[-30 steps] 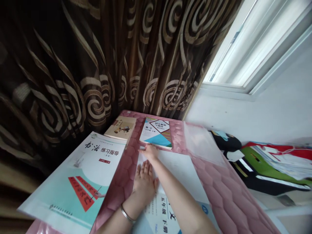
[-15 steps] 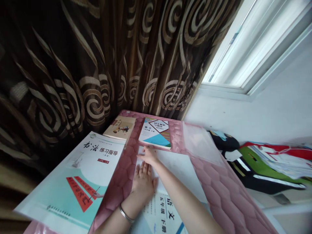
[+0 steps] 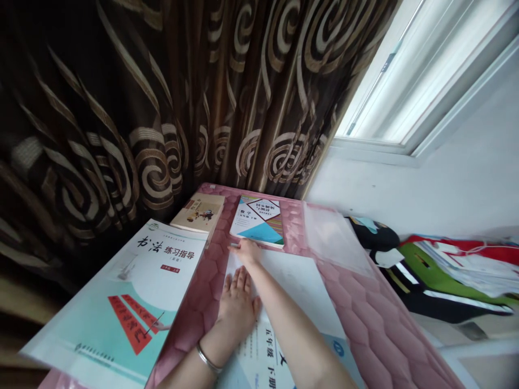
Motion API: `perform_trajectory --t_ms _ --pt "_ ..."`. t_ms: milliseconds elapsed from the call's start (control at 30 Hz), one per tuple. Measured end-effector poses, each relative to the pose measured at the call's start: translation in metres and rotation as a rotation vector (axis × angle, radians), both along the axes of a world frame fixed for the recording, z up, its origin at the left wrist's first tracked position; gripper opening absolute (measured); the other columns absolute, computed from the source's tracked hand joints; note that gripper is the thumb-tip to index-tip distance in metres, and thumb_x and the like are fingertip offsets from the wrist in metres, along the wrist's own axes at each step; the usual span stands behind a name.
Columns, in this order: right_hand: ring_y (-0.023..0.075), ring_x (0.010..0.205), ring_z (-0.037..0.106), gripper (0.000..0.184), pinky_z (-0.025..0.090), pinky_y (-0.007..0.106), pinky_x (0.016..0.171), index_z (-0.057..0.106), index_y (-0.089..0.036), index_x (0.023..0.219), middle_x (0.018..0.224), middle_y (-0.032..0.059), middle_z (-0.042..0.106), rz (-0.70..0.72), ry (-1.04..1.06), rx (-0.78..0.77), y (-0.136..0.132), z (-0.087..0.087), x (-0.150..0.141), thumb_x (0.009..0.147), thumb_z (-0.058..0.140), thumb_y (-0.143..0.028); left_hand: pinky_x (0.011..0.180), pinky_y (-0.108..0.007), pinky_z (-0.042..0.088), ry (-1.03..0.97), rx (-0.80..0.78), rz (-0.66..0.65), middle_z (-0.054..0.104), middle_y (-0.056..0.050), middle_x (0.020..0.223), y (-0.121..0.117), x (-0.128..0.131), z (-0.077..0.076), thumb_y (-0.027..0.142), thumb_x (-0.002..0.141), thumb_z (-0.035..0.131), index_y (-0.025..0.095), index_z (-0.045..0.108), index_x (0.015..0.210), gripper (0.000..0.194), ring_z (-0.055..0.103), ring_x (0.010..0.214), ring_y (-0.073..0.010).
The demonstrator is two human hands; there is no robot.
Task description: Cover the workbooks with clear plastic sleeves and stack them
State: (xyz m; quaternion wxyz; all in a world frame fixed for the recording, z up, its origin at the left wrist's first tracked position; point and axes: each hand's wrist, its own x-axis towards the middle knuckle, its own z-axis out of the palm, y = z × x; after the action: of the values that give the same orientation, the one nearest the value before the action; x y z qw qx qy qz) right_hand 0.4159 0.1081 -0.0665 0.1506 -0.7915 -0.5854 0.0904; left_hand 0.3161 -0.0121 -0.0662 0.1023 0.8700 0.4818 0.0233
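Book with a pale blue and white paper cover and dark lettering (image 3: 302,278) lies flat directly beneath the hands, its long axis running away from the person; its near end is cut off by the frame. Its far left corner is the part that matters most: the right hand (image 3: 248,253) is the nearer to it, with the forearm crossing over the cover from the near right, so most of the book lies to the right of those fingers and back toward the body. The right fingers are bent together at that corner, seemingly pinching its edge, though the grip is too small to confirm. The left hand (image 3: 237,305), wearing a silver metal bangle (image 3: 207,359), lies palm down with fingers extended, just nearer the person along the book's left side. Just beyond the right fingers is a smaller blue and white patterned book (image 3: 255,219). To the left, apart from the hands, a large green and white booklet with red strips (image 3: 141,278) overlaps a tan illustrated booklet (image 3: 205,208). A clear plastic sheet (image 3: 332,232) lies farther right, on the pink quilted table cover (image 3: 377,324).
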Motion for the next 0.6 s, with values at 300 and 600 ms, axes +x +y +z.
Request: perform_trajectory --t_ms 300,600 --pt "0.026 0.106 0.059 0.03 0.043 0.032 0.086 0.069 -0.017 0.09 0.103 0.0131 0.069 0.044 -0.007 0.036 -0.01 -0.002 -0.006 0.085 0.058 -0.045 0.118 -0.045 0.017 0.005 -0.027 -0.005 0.027 -0.015 0.153 0.0 -0.001 0.003 0.042 0.095 0.023 0.006 0.033 0.145 0.062 0.019 0.144 -0.0251" --pt "0.019 0.093 0.062 0.039 0.045 0.027 0.079 0.068 -0.022 0.081 0.096 0.0028 0.068 0.178 0.076 -0.061 -0.026 0.0 0.008 0.059 0.08 -0.053 0.117 -0.047 0.02 -0.014 0.029 0.037 0.035 -0.015 0.15 0.002 0.003 -0.008 0.044 0.096 0.021 0.008 0.038 0.143 0.062 0.027 0.142 -0.0269"
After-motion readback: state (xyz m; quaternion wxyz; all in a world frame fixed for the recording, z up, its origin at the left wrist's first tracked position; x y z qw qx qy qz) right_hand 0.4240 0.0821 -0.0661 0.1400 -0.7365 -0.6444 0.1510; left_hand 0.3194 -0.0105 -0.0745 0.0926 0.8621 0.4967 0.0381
